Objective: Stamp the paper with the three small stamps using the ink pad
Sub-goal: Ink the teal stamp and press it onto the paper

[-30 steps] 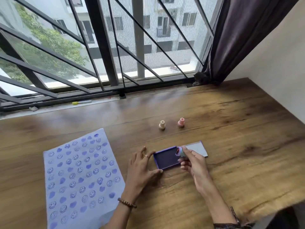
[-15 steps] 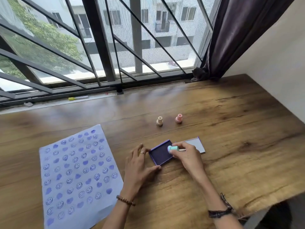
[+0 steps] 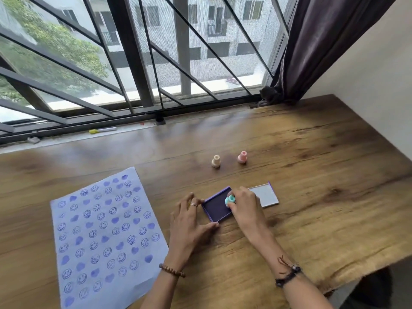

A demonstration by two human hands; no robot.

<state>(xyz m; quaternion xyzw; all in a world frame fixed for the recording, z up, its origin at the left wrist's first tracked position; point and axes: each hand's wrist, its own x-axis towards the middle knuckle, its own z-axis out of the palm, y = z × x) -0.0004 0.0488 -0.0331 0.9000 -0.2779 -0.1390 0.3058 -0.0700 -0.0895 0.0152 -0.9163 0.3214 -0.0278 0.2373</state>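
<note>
A small teal stamp (image 3: 230,200) stands on the purple ink pad (image 3: 216,209), and my right hand (image 3: 245,206) is shut on it from the right. My left hand (image 3: 191,221) lies flat on the table against the pad's left side, thumb at its near corner. The pad's open lid (image 3: 265,195) lies to the right, partly behind my right hand. A beige stamp (image 3: 215,161) and a pink stamp (image 3: 242,157) stand upright farther back. The white paper (image 3: 104,237) at the left is covered with several rows of purple smiley and heart prints.
The wooden table (image 3: 312,197) ends at a window sill with metal bars at the back, where a yellow-capped pen (image 3: 102,130) lies. A dark curtain (image 3: 323,41) hangs at the back right beside a pale wall. The table's near right edge (image 3: 367,275) drops off.
My right hand has turned the teal stamp from face-up to upright and set it down on the ink pad. The left hand has stayed beside the pad.
</note>
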